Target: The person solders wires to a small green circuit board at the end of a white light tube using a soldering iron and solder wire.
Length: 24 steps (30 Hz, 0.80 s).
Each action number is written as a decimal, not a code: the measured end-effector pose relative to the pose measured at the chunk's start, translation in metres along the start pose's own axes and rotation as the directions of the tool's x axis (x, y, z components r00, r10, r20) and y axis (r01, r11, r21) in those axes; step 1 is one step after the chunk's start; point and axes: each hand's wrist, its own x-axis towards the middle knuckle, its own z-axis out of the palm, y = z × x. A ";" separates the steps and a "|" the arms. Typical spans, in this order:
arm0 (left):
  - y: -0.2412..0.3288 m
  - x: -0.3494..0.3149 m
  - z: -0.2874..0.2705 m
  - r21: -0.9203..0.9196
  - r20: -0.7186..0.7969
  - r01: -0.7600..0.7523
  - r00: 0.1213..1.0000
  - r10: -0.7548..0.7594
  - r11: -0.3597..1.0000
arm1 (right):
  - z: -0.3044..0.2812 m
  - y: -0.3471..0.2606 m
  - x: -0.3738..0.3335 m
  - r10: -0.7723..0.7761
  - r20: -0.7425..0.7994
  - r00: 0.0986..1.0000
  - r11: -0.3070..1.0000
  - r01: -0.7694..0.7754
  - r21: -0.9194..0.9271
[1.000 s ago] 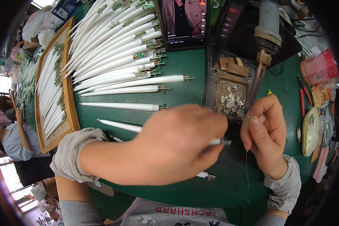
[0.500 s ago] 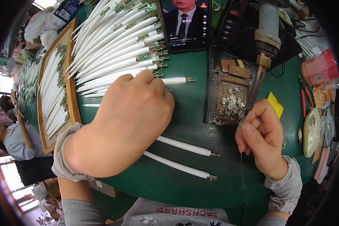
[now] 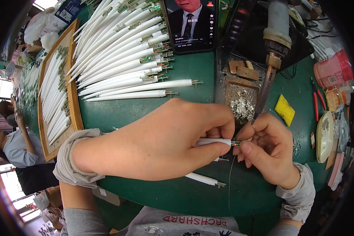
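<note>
My left hand [image 3: 161, 137] is closed around a white tapered tube [image 3: 215, 141], whose wired end with a small green board points right. That end reaches the fingertips of my right hand [image 3: 271, 151]. Those fingers pinch a thin solder wire [image 3: 229, 177], which hangs down toward the table edge. Just above the right hand, a soldering iron [image 3: 277, 35] points its tip downward; the very tip is partly hidden by the fingers. Below the left hand lies another white tube [image 3: 202, 179], and the end of one more shows beneath the fingers.
Many white tubes [image 3: 122, 51] fan out at the far left, beside a wooden-framed tray [image 3: 75, 78] of more tubes. A phone [image 3: 190, 27], a solder-scrap box [image 3: 240, 106], a yellow sponge [image 3: 284, 110], red-handled pliers [image 3: 316, 104] and a pale dish [image 3: 324, 137] surround the work. A co-worker [image 3: 21, 141] sits left.
My left hand has moved right and down from the tube pile, bringing a tube to my right hand. Another tube now lies at the pile's near edge. The right hand shifted slightly left.
</note>
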 end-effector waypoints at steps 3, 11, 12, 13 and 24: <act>-0.001 0.001 0.001 -0.032 -0.014 -0.004 1.000 0.004 0.999 | 0.000 0.001 0.001 -0.028 0.002 1.000 0.999 0.028 0.034; -0.005 0.001 0.007 0.075 -0.091 -0.124 0.987 0.131 0.989 | -0.001 0.000 0.001 0.021 0.003 1.000 1.000 -0.021 0.004; -0.005 0.001 0.008 0.120 -0.105 -0.147 0.981 0.160 0.982 | -0.001 0.000 0.001 0.029 0.005 1.000 0.999 -0.029 0.020; -0.006 0.002 0.009 0.120 -0.105 -0.147 0.982 0.160 0.982 | -0.001 0.000 0.001 0.030 0.005 1.000 0.999 -0.030 0.020; -0.007 0.005 0.013 0.064 -0.261 -0.169 0.948 0.180 0.984 | 0.000 0.003 0.002 -0.053 -0.112 0.992 0.990 0.067 0.124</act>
